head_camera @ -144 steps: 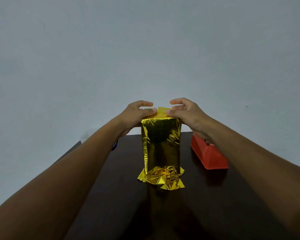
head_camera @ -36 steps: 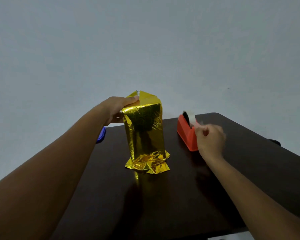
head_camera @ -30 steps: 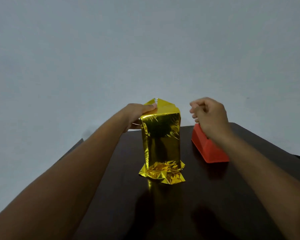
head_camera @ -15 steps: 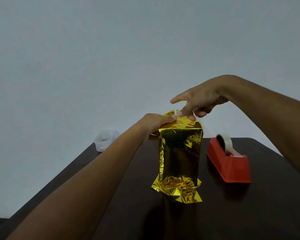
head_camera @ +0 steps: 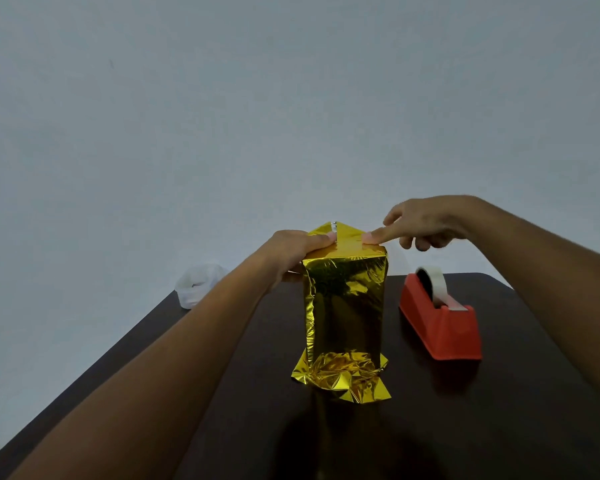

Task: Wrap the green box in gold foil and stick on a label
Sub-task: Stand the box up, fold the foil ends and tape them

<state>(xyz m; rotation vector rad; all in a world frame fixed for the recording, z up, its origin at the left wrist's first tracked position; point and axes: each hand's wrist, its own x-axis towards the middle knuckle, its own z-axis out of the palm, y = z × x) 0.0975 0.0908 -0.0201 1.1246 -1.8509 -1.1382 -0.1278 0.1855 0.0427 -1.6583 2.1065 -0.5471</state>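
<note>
The box, wholly covered in gold foil (head_camera: 345, 306), stands upright in the middle of the dark table (head_camera: 465, 427). Crumpled foil flares out around its base. The top foil is folded into a pointed flap, with a small strip of clear tape (head_camera: 333, 226) at the tip. My left hand (head_camera: 291, 251) grips the box's upper left corner, its thumb lying on the folded top. My right hand (head_camera: 426, 226) reaches in from the right; its straight index fingertip presses the right side of the top fold and the other fingers hang loosely curled. No green shows and no label is in view.
A red tape dispenser (head_camera: 440, 320) with a roll of clear tape stands just right of the box. A crumpled white plastic bag (head_camera: 198, 285) lies at the table's far left corner. A plain grey wall is behind.
My right hand went to the tape dispenser and came back above the box; it has now come down so its index fingertip presses the top fold. My left hand kept its grip.
</note>
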